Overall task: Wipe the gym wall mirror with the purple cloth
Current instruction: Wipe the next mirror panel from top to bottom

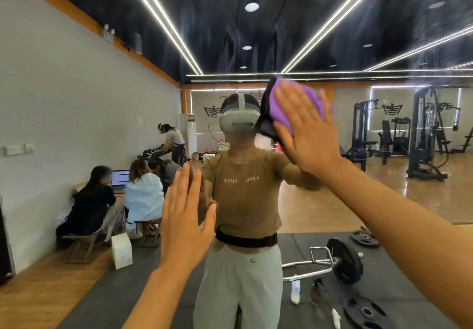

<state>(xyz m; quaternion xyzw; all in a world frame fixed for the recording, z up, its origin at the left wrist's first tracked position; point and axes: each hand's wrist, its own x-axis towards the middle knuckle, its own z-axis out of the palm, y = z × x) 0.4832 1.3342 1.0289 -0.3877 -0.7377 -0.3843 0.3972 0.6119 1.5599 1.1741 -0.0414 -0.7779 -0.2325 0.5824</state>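
Note:
The gym wall mirror [307, 47] fills nearly the whole view, and streaks show on its upper part. My right hand [304, 129] presses the purple cloth [281, 106] flat against the glass at head height, fingers straight. The cloth bunches under my palm and its dark reflection shows behind it. My left hand [184, 216] rests flat on the mirror lower down, fingers straight and together, holding nothing. My own reflection stands between the two hands.
The mirror reflects a barbell [335, 262] and weight plates [366, 310] on a dark floor mat, a spray bottle [295, 287], seated people at the left [143, 195], and gym machines at the right [425, 134].

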